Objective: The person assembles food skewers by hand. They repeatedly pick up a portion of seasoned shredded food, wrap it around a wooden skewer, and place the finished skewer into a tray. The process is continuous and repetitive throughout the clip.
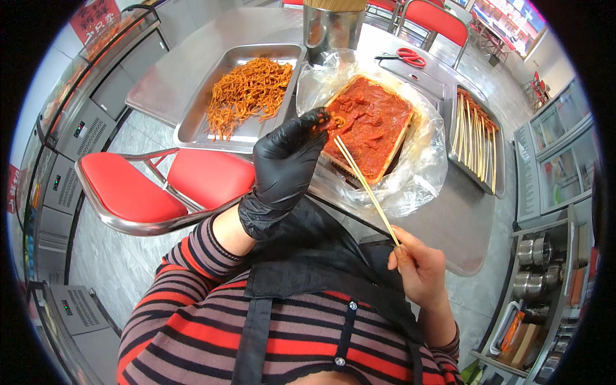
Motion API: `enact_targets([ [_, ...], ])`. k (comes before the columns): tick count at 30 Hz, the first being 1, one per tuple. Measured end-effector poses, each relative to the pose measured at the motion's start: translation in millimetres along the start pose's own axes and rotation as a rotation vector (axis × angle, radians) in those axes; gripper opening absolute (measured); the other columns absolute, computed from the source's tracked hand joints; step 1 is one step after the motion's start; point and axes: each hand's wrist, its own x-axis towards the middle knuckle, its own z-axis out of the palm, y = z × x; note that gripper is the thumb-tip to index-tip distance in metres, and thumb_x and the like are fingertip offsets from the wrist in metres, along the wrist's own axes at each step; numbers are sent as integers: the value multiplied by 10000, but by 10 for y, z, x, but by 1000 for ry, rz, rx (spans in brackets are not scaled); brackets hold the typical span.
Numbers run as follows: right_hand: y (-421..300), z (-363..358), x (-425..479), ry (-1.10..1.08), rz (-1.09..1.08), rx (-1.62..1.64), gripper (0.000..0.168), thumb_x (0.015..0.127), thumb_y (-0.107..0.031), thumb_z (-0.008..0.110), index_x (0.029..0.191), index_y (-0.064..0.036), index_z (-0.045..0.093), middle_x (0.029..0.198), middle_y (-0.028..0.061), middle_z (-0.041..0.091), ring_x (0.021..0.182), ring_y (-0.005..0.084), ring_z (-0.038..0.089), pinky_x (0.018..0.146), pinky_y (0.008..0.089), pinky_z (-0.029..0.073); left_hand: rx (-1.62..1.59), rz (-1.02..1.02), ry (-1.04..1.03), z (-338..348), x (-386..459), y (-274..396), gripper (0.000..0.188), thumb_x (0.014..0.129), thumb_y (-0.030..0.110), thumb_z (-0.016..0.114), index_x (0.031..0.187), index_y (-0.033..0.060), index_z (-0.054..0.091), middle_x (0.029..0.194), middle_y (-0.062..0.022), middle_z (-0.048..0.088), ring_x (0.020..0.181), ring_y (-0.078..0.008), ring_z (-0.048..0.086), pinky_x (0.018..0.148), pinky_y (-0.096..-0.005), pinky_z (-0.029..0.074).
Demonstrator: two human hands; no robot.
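My left hand [288, 159], in a black glove, pinches a small sauce-coated food strip [337, 121] between thumb and fingers. My right hand [419, 269] is bare and grips thin wooden skewers [366, 185], their upper ends close to that strip. Behind them, a block of red sauce or paste [370, 125] lies in a rectangular container lined with a clear plastic bag [426, 178]. Orange-brown food strips [250, 91] are heaped in a steel tray [187, 137] at the left. Loaded skewers [474, 139] lie side by side in a narrower steel tray [499, 185] at the right.
A metal pot [332, 31] full of skewers stands at the table's back. Red-handled scissors [406, 57] rest on a metal lid [418, 79] on the steel table [452, 231]. A red folding chair [207, 178] is by the table's left front. Shelves with steel bowls [534, 250] stand at the right.
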Motion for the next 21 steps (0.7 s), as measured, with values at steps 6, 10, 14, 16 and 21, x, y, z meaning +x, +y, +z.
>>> enact_targets([
  [6,43,99,40,202,-357,-544,391,737,137,580,1113,35,611,706,131,608,533,200,564,512,264,452,-27,-98,3,31,18,-45,258,806,-83,635,1063,-54,631,1062,-131,659,966,-141,620,876,-261,490],
  [10,-23,132,38,185,-338,-711,413,701,134,601,1100,30,618,727,152,615,543,262,575,519,296,465,-13,-168,17,18,38,-16,251,806,-84,632,1055,-55,633,1065,-135,659,971,-141,619,873,-262,492],
  [14,-28,170,64,172,-305,-649,402,710,132,588,1099,33,619,738,158,623,550,262,581,522,288,467,29,-152,-10,24,30,-11,268,805,-87,630,1071,-52,627,1065,-131,658,975,-148,618,877,-263,489],
  [16,-49,175,106,208,-315,-515,390,723,130,577,1100,38,617,732,150,622,542,237,578,517,277,464,115,-162,-50,38,15,41,313,805,-93,624,1114,-50,604,1095,-128,645,1006,-154,605,895,-269,481],
  [21,-33,166,88,247,-259,-398,352,762,130,548,1095,41,617,710,128,620,513,182,565,514,265,462,-32,39,-113,126,-16,-28,532,792,-129,614,1284,-25,441,1292,-130,503,1151,-197,520,956,-324,459],
])
